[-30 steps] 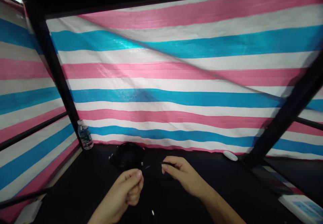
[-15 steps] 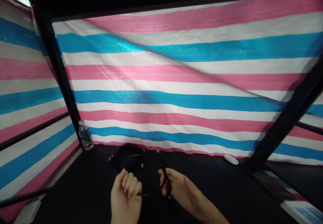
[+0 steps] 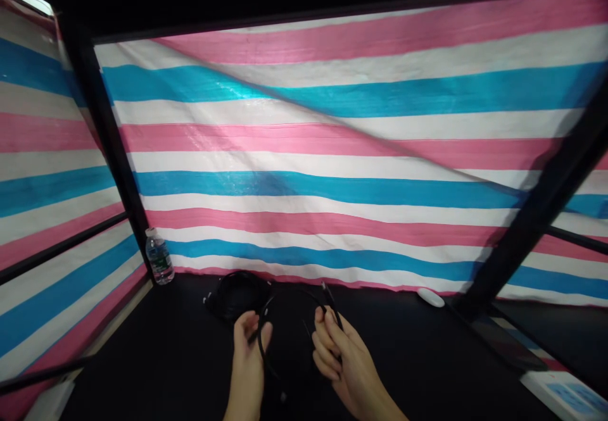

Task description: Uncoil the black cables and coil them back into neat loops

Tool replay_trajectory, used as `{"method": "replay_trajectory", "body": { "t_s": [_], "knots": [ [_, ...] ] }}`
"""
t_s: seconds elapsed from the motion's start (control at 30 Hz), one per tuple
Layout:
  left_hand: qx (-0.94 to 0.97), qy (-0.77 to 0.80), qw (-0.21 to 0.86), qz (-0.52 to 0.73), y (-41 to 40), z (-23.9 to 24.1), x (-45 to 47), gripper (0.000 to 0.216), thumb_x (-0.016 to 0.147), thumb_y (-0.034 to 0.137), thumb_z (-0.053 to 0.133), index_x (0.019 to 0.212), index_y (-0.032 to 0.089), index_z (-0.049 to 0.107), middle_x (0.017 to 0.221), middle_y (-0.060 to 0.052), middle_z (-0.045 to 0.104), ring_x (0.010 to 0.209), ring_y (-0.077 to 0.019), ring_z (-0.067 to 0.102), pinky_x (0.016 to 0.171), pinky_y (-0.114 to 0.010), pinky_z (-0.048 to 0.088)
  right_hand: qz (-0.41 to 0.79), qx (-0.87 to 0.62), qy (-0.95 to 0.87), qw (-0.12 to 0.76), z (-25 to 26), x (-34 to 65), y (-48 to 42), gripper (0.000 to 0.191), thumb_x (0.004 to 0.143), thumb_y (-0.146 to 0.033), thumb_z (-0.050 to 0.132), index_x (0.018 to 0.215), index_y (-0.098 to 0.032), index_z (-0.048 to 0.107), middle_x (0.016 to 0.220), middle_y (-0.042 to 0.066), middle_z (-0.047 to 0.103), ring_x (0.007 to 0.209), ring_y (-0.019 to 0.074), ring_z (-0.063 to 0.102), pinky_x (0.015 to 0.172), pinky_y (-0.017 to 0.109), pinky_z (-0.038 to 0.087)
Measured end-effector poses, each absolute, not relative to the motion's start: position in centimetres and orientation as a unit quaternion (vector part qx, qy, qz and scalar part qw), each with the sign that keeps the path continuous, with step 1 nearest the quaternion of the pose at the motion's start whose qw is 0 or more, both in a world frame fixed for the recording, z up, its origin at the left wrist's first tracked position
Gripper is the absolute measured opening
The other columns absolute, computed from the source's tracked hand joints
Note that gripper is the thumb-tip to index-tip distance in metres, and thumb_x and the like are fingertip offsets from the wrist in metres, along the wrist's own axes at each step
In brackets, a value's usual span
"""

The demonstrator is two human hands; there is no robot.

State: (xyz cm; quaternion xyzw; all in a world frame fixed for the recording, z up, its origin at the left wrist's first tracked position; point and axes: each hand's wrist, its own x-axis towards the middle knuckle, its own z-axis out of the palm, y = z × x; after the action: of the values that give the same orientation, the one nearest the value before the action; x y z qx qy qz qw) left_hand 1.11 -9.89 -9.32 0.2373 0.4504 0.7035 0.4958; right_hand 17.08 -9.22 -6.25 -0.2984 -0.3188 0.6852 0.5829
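Observation:
A thin black cable [image 3: 268, 366] hangs in a loose loop between my two hands, above the dark tabletop. My left hand [image 3: 247, 358] has its fingers and thumb curled around the left side of the loop. On the other side, my right hand [image 3: 342, 354] pinches the cable between thumb and bent fingers. One cable end sticks up above the right fingers, and a small connector dangles low between the hands. Just beyond my left hand lies a coiled bundle of black cables [image 3: 240, 294] with light-coloured plug ends.
A clear water bottle [image 3: 159, 257] stands at the back left corner. A white computer mouse [image 3: 430, 297] lies at the back right. A white box with blue printing [image 3: 563, 392] sits at the right edge. Striped sheeting [image 3: 323, 218] and black frame posts [image 3: 522, 237] enclose the table.
My left hand has moved right and turned, loosening from a fist to a curl around the loop. My right hand has shifted right and closed its fingers on the cable.

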Motion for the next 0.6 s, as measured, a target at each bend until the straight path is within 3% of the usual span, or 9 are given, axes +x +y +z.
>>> {"method": "replay_trajectory", "body": {
  "t_s": [0.03,0.1,0.17,0.27,0.33,0.37,0.43,0.5,0.6],
  "knots": [
    [0.252,0.463,0.497,0.689,-9.6,-9.3,1.1,0.053,0.057,0.038,0.096,0.100,0.023,0.068,0.100,-0.003,0.069,0.099,-0.0224,0.065,0.084,-0.029,0.048,0.693,-0.300,-0.317,0.574,-6.2,17.0,-9.4,0.051,0.074,-0.064,0.082,0.088,-0.019,0.064,0.053,-0.013,0.025,0.041,0.0017,0.013,0.035,0.015,0.015],
    [0.272,0.450,0.551,0.649,-9.3,-9.2,1.0,0.053,0.058,0.039,0.095,0.099,0.020,0.069,0.084,-0.002,0.067,0.081,-0.0191,0.065,0.073,-0.028,0.049,0.699,-0.309,-0.316,0.562,-6.1,17.0,-9.5,0.053,0.072,-0.065,0.082,0.090,-0.019,0.064,0.054,-0.014,0.024,0.042,0.0020,0.010,0.035,0.016,0.012],
    [0.259,0.413,0.620,0.614,-9.3,-9.0,0.6,0.046,0.066,0.047,0.090,0.094,0.018,0.069,0.062,0.006,0.053,0.055,-0.0111,0.052,0.054,-0.024,0.041,0.683,-0.326,-0.323,0.568,-6.0,17.4,-9.3,0.053,0.073,-0.067,0.080,0.091,-0.019,0.064,0.055,-0.013,0.024,0.043,0.0027,0.010,0.036,0.016,0.011],
    [0.219,0.363,0.693,0.583,-9.7,-8.0,-0.6,0.039,0.066,0.041,0.090,0.089,0.017,0.069,0.055,0.012,0.035,0.046,-0.0052,0.032,0.046,-0.020,0.029,0.634,-0.375,-0.387,0.554,-5.9,18.4,-8.8,0.054,0.077,-0.070,0.073,0.090,-0.020,0.063,0.057,-0.012,0.025,0.045,0.0043,0.012,0.037,0.017,0.010],
    [0.228,0.354,0.726,0.544,-10.1,-7.0,-1.1,0.037,0.066,0.036,0.091,0.090,0.016,0.071,0.056,0.010,0.037,0.049,-0.0060,0.034,0.049,-0.021,0.032,0.584,-0.415,-0.483,0.504,-5.5,18.9,-8.5,0.051,0.081,-0.070,0.069,0.092,-0.020,0.064,0.058,-0.010,0.033,0.044,0.0064,0.024,0.037,0.018,0.019],
    [0.241,0.355,0.734,0.527,-10.2,-6.6,-1.2,0.038,0.067,0.036,0.090,0.092,0.015,0.072,0.057,0.009,0.039,0.052,-0.0071,0.037,0.050,-0.021,0.035,0.545,-0.430,-0.540,0.475,-5.3,19.0,-8.5,0.046,0.084,-0.066,0.067,0.093,-0.020,0.066,0.061,-0.007,0.042,0.048,0.0090,0.036,0.040,0.020,0.029],
    [0.269,0.363,0.735,0.506,-10.4,-5.8,-1.0,0.038,0.071,0.039,0.086,0.097,0.014,0.073,0.061,0.006,0.047,0.057,-0.0098,0.043,0.054,-0.023,0.039,0.447,-0.449,-0.647,0.424,-4.9,19.0,-8.5,0.032,0.092,-0.052,0.060,0.097,-0.021,0.067,0.080,0.001,0.059,0.071,0.0167,0.059,0.062,0.027,0.050],
    [0.301,0.369,0.726,0.496,-10.4,-5.3,-0.5,0.034,0.077,0.044,0.080,0.091,0.014,0.072,0.065,0.003,0.052,0.061,-0.0117,0.047,0.057,-0.024,0.040,0.352,-0.472,-0.710,0.387,-4.8,18.8,-8.6,0.025,0.096,-0.038,0.052,0.107,-0.021,0.066,0.103,0.007,0.062,0.095,0.0218,0.063,0.084,0.033,0.052],
    [0.352,0.364,0.716,0.481,-10.6,-5.0,0.3,0.037,0.083,0.051,0.071,0.084,0.015,0.070,0.058,0.004,0.048,0.053,-0.0111,0.041,0.057,-0.027,0.040,0.261,-0.534,-0.724,0.350,-4.9,18.4,-8.5,0.039,0.094,-0.025,0.045,0.132,-0.019,0.053,0.119,0.012,0.057,0.099,0.0235,0.064,0.084,0.036,0.052]
  ]
}}
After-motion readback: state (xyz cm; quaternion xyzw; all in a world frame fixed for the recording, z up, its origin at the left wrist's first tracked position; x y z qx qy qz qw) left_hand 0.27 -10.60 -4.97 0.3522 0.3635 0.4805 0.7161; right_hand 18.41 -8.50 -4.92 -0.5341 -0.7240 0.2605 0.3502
